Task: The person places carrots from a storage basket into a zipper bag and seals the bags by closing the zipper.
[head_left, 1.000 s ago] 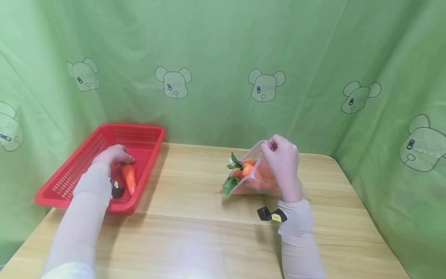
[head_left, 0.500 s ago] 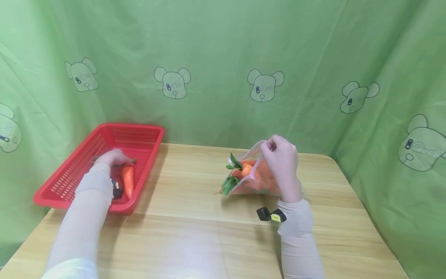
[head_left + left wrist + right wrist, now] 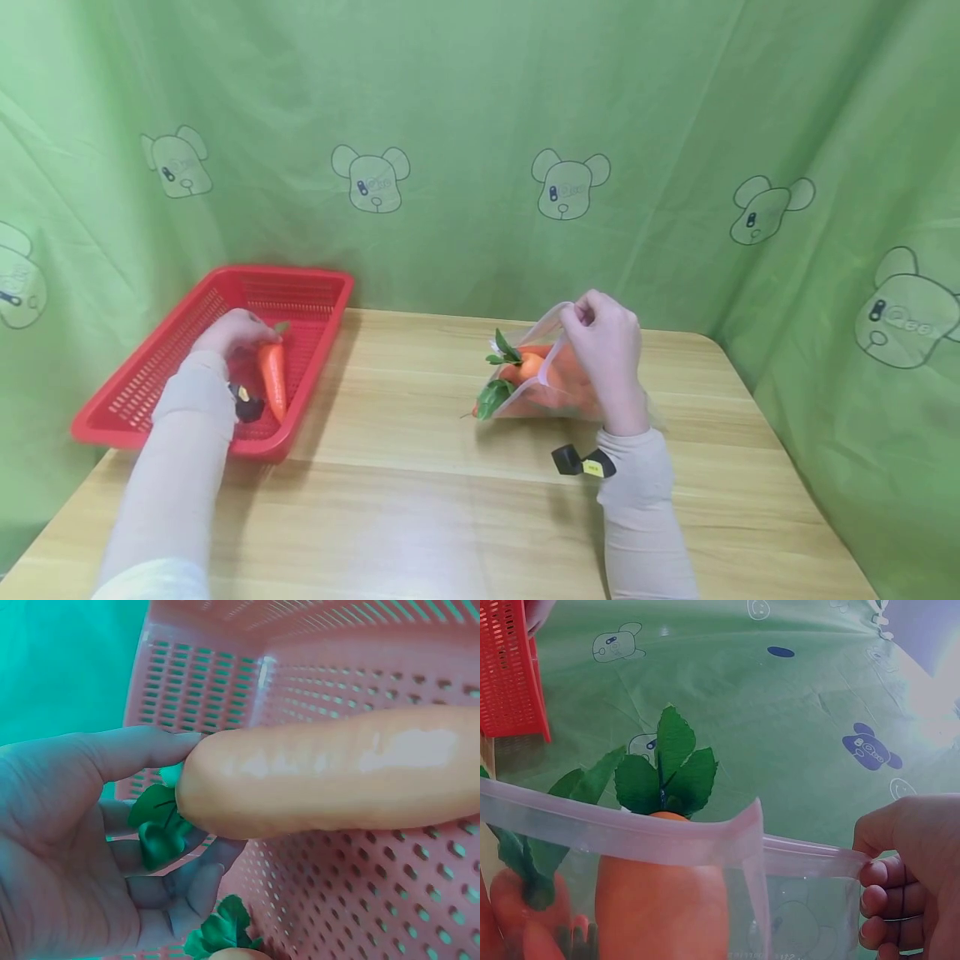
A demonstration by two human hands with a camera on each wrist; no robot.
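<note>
My left hand is inside the red plastic basket, gripping a carrot near its leafy top. In the left wrist view the thumb lies on the upper side of the carrot, with fingers below it by the green leaves. Part of a second leafy carrot shows at the bottom edge. My right hand pinches the edge of a clear bag with a pale pink rim. Carrots with green leaves are in the bag, some leaves poking out of its mouth.
The basket stands at the left of the wooden table, the bag at the right. Green curtains with bear-head prints hang behind and at the sides. A black wrist camera sits on the right sleeve, another on the left.
My left hand has shifted slightly up and left in the basket, and the gripped carrot has moved and turned a little with it. My right hand and the bag stay in place.
</note>
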